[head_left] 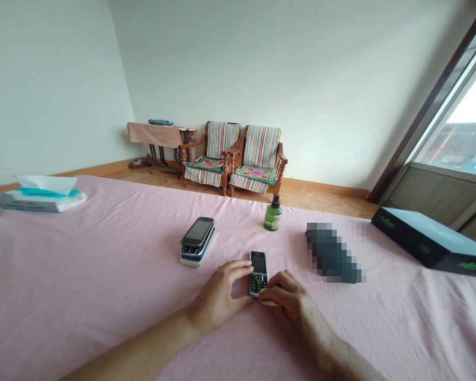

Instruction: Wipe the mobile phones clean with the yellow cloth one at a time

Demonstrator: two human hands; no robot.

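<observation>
Head view, keypad phone (258, 274): nearer you than green bottle (272, 217); likely light, stiff, slick; grip side edges.
Your left hand (221, 290): fingers, thumb spread along phone's left edge.
Your right hand (291, 297): pinching yellowish piece (269, 303).

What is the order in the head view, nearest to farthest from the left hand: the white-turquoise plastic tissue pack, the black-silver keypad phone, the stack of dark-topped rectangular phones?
1. Keypad phone: touching the left hand, on its right side.
2. Stack of phones: ahead, slightly left.
3. Tissue pack: far left.
</observation>
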